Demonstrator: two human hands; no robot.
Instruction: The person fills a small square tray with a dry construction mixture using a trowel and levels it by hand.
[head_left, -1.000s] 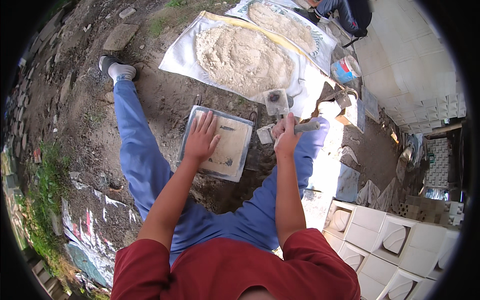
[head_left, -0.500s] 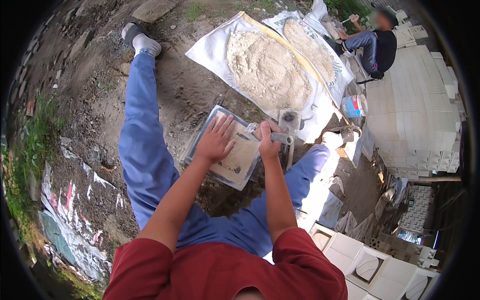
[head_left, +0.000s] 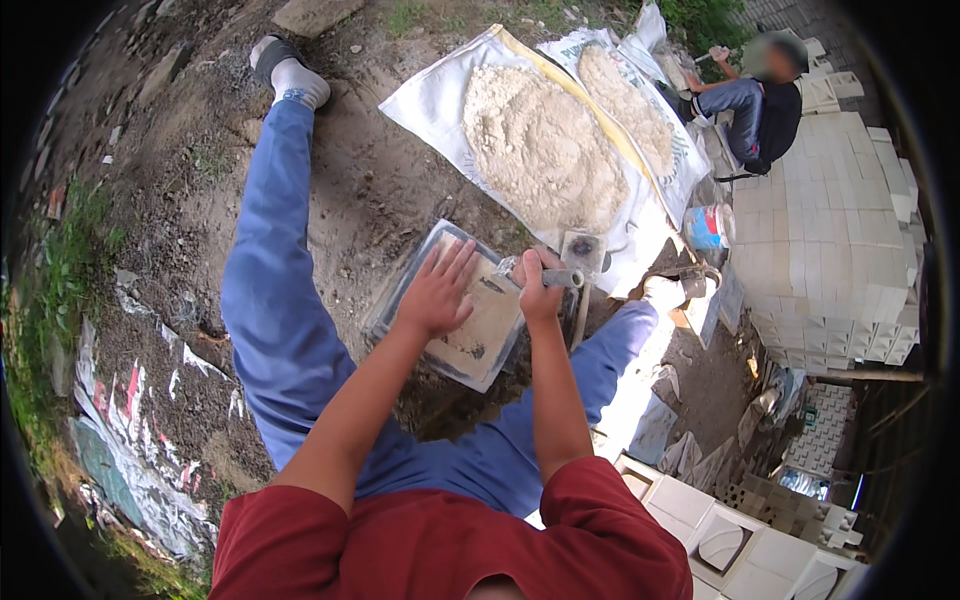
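Between my legs lies a rectangular mould (head_left: 487, 372) with a dark rim, filled with pale, sandy material. My left hand (head_left: 438, 290) rests flat on that surface, fingers stretched out. At the mould's right side, my right hand (head_left: 538, 278) is closed around a grey tubular handle (head_left: 565, 277) whose open end points right. Some crumpled clear wrapping shows beside this fist. What the handle joins to is hidden by my hand. Just beyond it sits a small square plate (head_left: 581, 249) with a dark spot.
Ahead, pale powder (head_left: 540, 145) is heaped on white sacks (head_left: 430, 100). A bucket (head_left: 706, 227) stands to the right, near stacked pale blocks (head_left: 820, 220). Another person (head_left: 765, 110) sits at the far right. More moulded blocks (head_left: 700, 500) lie at the lower right.
The whole view has shifted slightly. My left hand stays flat on the mould and my right hand keeps its grip on the handle.
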